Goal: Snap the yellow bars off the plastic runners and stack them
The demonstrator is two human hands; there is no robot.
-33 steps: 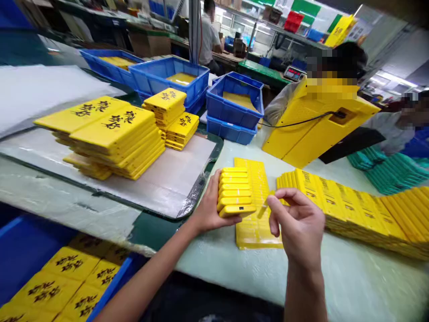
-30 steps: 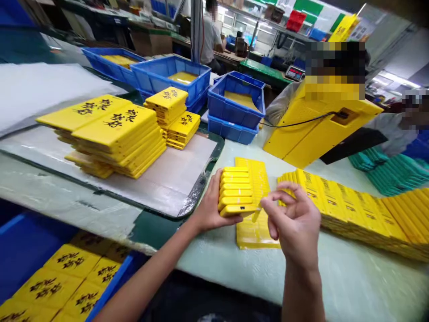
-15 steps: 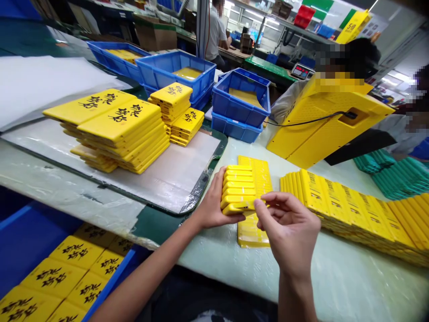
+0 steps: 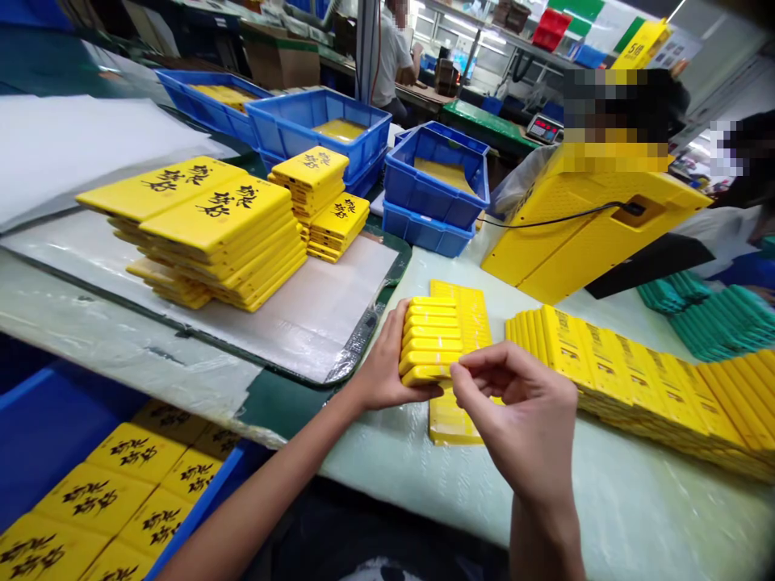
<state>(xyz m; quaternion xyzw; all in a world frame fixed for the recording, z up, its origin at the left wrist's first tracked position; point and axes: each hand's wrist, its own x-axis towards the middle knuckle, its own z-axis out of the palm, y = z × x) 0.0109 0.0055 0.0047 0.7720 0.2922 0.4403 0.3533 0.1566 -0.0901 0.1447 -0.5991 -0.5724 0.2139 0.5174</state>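
My left hand point(image 4: 384, 367) is wrapped round a short stack of yellow power banks point(image 4: 431, 332), held with their narrow ends towards me. My right hand point(image 4: 524, 403) pinches thumb and forefinger together at the right corner of the lowest one; anything between those fingertips is too small to make out. Beneath the held stack lies a yellow ribbed sheet or row of pieces point(image 4: 475, 311), partly covered by my hands. On the right, a long row of yellow power banks point(image 4: 630, 371) leans edge to edge.
Printed yellow stacks point(image 4: 215, 214) stand on a covered board point(image 4: 339, 311) at left. Blue bins point(image 4: 433, 190) sit behind. A blue crate point(image 4: 54, 407) at lower left holds printed pieces. A yellow cabinet point(image 4: 581, 218) with a black cable, green stacks point(image 4: 726, 323) and co-workers are beyond.
My right hand has shifted slightly left along the end of the lowest power bank, its fingers drawn closer together. My left hand and its stack stay in place.
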